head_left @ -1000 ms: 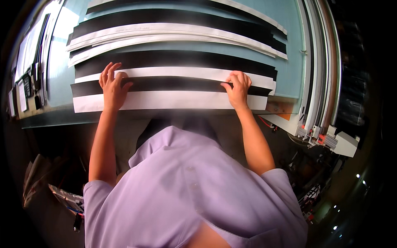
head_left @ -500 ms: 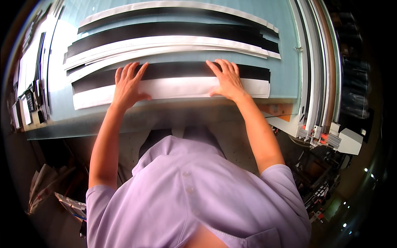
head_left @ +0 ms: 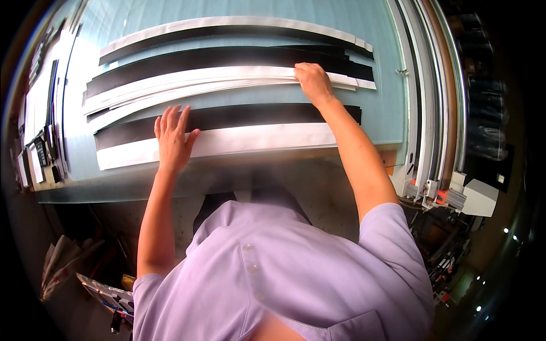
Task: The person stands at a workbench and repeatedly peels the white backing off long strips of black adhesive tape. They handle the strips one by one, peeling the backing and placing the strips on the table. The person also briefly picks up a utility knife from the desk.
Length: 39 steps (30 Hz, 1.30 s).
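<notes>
A black-and-white strip [head_left: 256,136] lies along the near edge of the glass-topped table. My left hand [head_left: 172,142] rests on its left part, fingers stretched out and thumb spread. Beyond it lies a middle pile of black-and-white strips [head_left: 227,75], layered with their white edges toward me. My right hand [head_left: 314,84] is over this pile's right part, its fingers curled and closed at the white edges. The fingertips are tucked from sight, so how many layers they pinch is hidden. A third group of strips [head_left: 227,23] lies farthest away.
The pale blue-green tabletop [head_left: 378,116] surrounds the strips. Along its right side runs a metal rail [head_left: 424,85], with a white machine housing [head_left: 479,198] at its near end. A calculator [head_left: 41,149] and several dark items lie at the left edge.
My right hand has left the near strip and moved forward to the middle pile, its fingers closing. My left hand stays on the near strip. The whole view has shifted slightly.
</notes>
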Tool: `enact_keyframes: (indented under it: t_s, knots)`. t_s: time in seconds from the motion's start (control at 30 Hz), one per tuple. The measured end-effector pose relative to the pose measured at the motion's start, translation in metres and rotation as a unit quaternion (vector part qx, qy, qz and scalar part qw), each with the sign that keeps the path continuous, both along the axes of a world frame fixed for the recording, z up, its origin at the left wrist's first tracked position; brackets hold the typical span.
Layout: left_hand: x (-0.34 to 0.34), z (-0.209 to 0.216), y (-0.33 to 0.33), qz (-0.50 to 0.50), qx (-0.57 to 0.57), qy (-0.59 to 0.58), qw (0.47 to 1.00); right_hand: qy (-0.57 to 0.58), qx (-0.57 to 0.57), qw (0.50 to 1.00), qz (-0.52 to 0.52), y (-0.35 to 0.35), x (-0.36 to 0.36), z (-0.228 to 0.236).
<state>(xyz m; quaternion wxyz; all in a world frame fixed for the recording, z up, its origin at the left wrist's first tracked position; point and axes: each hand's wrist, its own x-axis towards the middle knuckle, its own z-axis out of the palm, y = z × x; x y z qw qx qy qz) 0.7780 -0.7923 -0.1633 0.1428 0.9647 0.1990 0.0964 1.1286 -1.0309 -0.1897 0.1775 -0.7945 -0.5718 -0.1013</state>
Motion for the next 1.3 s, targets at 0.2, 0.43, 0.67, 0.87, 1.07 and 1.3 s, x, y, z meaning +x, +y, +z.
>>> enact_keyframes:
  t_s: [0.2,0.43,0.67,0.87,1.07,1.3]
  knots:
    - [0.046,0.013,-0.021,0.0,0.015,-0.024,1.0,-0.015,0.063,0.997,0.03,-0.003,-0.008,0.007]
    - [0.087,0.057,-0.023,0.033,0.151,-0.046,0.987,-0.037,0.144,0.984,0.097,-0.024,-0.05,0.065]
    - [-0.017,0.039,-0.048,-0.061,0.17,-0.058,0.982,0.16,0.109,0.975,0.112,-0.08,-0.154,0.054]
    - [-0.051,0.008,-0.06,-0.033,0.083,-0.032,0.995,0.126,0.171,0.974,-0.075,-0.092,-0.029,0.046]
    - [-0.058,-0.009,-0.064,-0.036,0.068,-0.024,0.997,0.073,0.043,0.975,-0.207,-0.094,0.165,0.023]
    - [-0.063,-0.01,-0.071,-0.009,0.064,0.006,0.998,0.196,-0.118,0.952,-0.201,-0.08,0.214,0.001]
